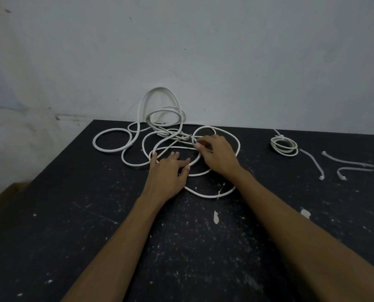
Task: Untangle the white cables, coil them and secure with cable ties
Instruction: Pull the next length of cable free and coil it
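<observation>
one small coil [284, 146] lies tied at far right beside three spare cable ties [347, 162]. the tangle [159, 131] remains mid-surface: left hand [168, 171] presses flat on it, right hand [216, 153] fingers pinch a strand.

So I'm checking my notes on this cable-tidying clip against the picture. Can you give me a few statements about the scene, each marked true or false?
1. One coiled cable already lies to the right of the tangle. True.
2. The left hand lies with straight fingers on the tangled cables. True.
3. The right hand rests idle on bare table. False: its fingers are curled at strands in the middle of the tangle.
4. All of the tangle lies flat on the black table. False: loops at the back stand up against the wall.
5. Three loose cable ties lie at the far right. True.
</observation>
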